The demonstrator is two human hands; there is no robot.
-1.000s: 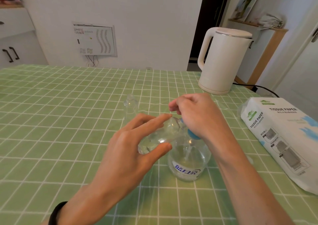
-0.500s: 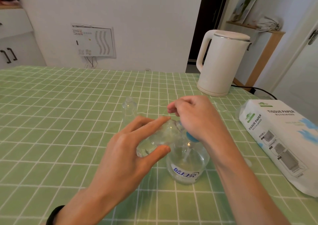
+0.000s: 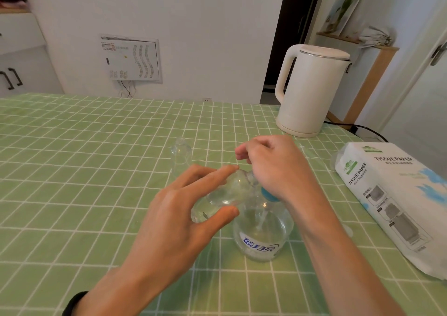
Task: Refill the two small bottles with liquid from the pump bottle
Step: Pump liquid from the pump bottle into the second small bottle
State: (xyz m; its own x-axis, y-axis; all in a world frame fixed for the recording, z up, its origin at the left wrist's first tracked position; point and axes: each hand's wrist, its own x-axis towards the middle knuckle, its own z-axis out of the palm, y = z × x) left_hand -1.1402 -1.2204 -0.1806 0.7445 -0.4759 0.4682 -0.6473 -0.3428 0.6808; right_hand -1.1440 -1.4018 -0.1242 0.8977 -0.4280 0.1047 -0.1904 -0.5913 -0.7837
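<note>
From my feed, the table (image 3: 72,194) under its green checked cloth fills most of the view. A white kettle (image 3: 312,90) stands at its far right, and a tissue pack (image 3: 396,194) lies along the right edge, nearer me. The pump bottle (image 3: 262,233) stands upright near the middle, clear, with a blue collar and a blue-lettered label. My right hand (image 3: 273,168) sits on top of it, fingers curled down over the pump head, which the hand hides. My left hand (image 3: 174,223) pinches the tilted bottle (image 3: 225,192) between thumb and spread fingers. It is held in the air just left of the pump bottle, its neck slanting up under the right hand, with some clear liquid in its lower end. The standing bottle (image 3: 181,155) is upright on the cloth just beyond the left fingers, apart from both hands.
</note>
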